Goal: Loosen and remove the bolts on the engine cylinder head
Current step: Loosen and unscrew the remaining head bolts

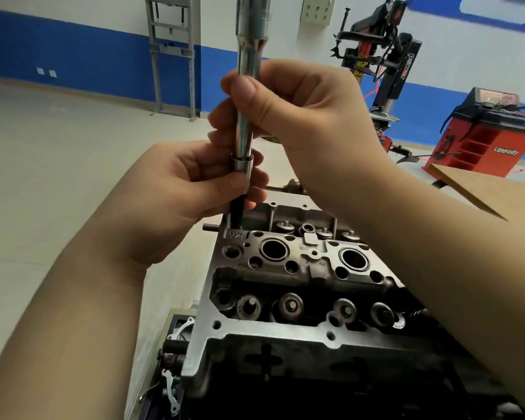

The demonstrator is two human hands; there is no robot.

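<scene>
Bare forearms frame the view from both lower corners. Between them sits the cylinder head (285, 298), a cast aluminium block with a rough grey finish, machined flat rims, small round bolt holes and two large dark bores along its centre. A row of round steel valve retainers (291, 306) lies in the near recess; more show in the far one.

Above the head's far left corner, the left hand (164, 189) curls thumb and fingers around a short steel socket (241, 163), from which a dark bolt (235, 213) hangs down to the head's corner; whether its tip is inside a hole cannot be told. The right hand (297, 107) grips the polished chrome extension bar (246, 95) just above, fingers wrapped around it, thumb pressed against the shaft. The bar rises upright out of frame.

Beyond, at right, stand a wooden tabletop (482, 189), a red wheel balancer (479, 137) and a black tyre changer (385, 56). A grey steel press frame (172, 56) stands against the blue-and-white wall.
</scene>
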